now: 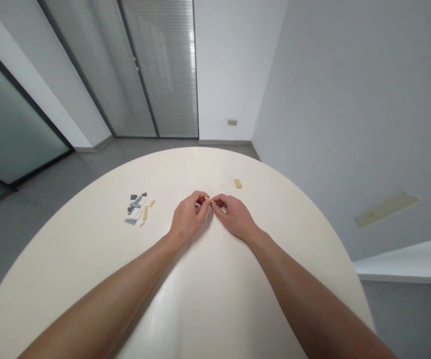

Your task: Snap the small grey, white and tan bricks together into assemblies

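Note:
Near the middle of the round white table (200, 169), my left hand (189, 214) and my right hand (234, 214) meet, fingertips almost touching. Between them are small yellow toy building pieces (211, 200), mostly covered by the fingers. Each hand is closed in a pinch on yellow; whether the pieces are joined I cannot tell. Just beyond my right hand lie a flat yellow piece (238, 184) and a tiny white piece (221, 185). Left of my left hand is a loose pile of grey pieces (131, 222), with white and yellow pieces (145, 213) among them.
The table's curved far edge runs close beyond the hands. A grey wall (350, 99) with a strip of tape (387, 208) stands to the right. Glass partitions (159, 75) with dark frames are at the back left, over a grey floor (99, 164).

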`<state>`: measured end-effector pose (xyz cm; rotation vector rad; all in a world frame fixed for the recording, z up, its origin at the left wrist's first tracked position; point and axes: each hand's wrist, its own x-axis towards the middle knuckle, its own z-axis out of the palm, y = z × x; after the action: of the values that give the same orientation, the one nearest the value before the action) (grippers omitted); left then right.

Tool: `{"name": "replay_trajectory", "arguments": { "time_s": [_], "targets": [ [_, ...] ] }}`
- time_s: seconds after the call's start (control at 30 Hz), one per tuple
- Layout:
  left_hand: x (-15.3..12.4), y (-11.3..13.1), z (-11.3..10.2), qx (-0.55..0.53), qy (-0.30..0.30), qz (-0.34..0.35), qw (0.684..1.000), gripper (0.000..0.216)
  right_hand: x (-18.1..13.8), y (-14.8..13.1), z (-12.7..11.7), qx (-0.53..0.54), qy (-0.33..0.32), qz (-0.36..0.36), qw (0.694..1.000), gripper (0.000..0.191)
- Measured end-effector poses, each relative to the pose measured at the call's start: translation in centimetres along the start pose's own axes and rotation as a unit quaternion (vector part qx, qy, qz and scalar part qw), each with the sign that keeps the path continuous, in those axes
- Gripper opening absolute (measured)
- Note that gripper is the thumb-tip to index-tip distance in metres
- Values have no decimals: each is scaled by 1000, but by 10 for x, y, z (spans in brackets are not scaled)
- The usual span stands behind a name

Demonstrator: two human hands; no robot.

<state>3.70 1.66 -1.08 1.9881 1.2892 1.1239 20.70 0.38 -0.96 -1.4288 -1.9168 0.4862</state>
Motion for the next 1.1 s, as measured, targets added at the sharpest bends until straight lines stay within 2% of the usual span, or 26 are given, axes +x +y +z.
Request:
{"name": "replay_trajectory", "arguments": {
  "time_s": [1.1],
  "targets": [
    [0, 1, 0, 9, 6, -26, 1000, 19, -1, -1, -1, -7, -7, -5, 1000, 17]
  ]
}}
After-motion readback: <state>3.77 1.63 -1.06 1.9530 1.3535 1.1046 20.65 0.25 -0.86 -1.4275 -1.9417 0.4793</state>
